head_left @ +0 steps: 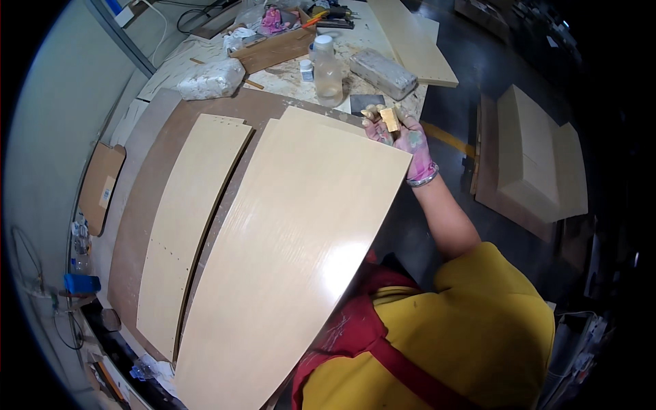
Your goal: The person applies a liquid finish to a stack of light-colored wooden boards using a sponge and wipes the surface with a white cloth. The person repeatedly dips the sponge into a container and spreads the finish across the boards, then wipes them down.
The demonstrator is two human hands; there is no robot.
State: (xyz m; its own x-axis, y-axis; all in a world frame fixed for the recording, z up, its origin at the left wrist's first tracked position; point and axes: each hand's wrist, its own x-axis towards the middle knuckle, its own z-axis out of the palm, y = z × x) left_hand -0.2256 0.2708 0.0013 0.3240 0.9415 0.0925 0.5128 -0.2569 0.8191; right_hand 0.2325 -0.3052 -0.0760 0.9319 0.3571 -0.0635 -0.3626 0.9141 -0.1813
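My right hand (410, 139), stained pink with yellowish fingertips, is at the far right corner of a large pale, wood-look panel (287, 239). Its fingers are curled around a small yellowish block (390, 119); whether that is wood or sponge I cannot tell. Just beyond the fingers lies a dark grey square sheet (367, 103). The large panel rests partly over another pale board, whose edge shows along its far side. To its left lies a narrower pale panel (184, 212) with rows of small holes. My left hand is out of view.
At the back are a plastic-wrapped brick-like block (384, 72), a clear bottle (328, 78), a small white jar (306, 70), a white wrapped bundle (213, 79) and a wooden box (277, 49) of odds and ends. An open cardboard box (529, 150) stands at the right.
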